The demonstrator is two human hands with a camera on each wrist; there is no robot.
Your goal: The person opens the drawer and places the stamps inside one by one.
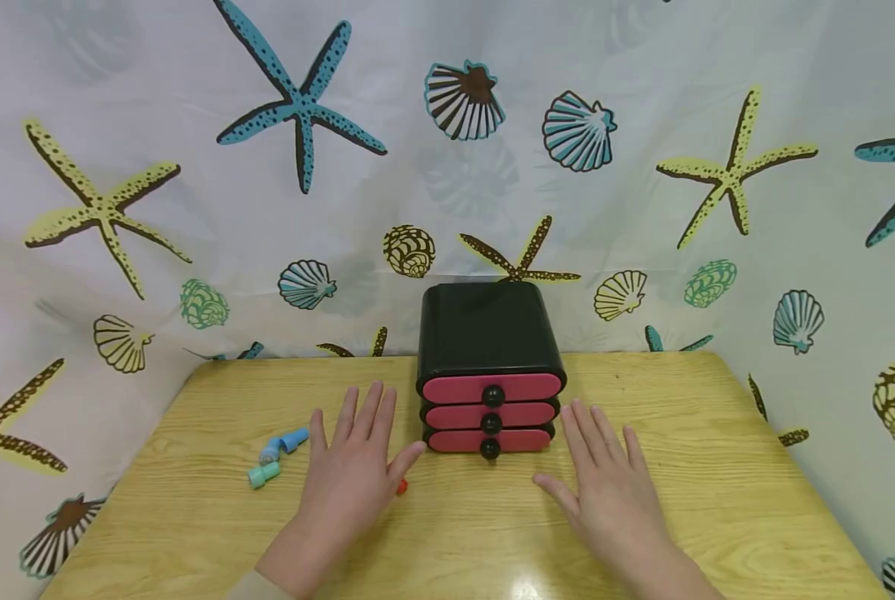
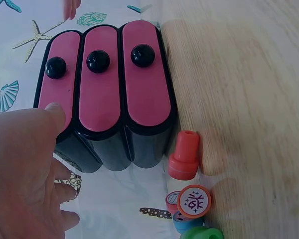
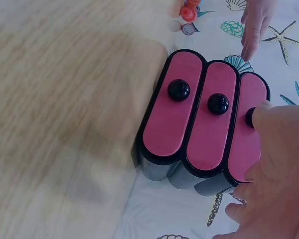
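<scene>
A black cabinet [image 1: 488,333] with three pink-fronted drawers, each with a round black knob [image 1: 493,396], stands at the back middle of the table, all drawers closed. My left hand [image 1: 352,471] is spread flat to its left, fingers pointing forward and holding nothing. On the other side, my right hand [image 1: 614,492] has its fingers extended near the cabinet's right edge, also holding nothing. A red stamp [image 1: 402,486] shows partly behind the left thumb. In the left wrist view, a red stamp [image 2: 184,155] and an orange-rimmed stamp [image 2: 194,201] with a marked face lie close to the cabinet.
Left of my left hand lie blue stamps [image 1: 294,439] and a teal stamp [image 1: 263,474]. A green stamp [image 2: 202,233] appears at the bottom of the left wrist view. Behind the wooden table [image 1: 717,467] hangs a white cloth [image 1: 627,50] printed with starfish and shells.
</scene>
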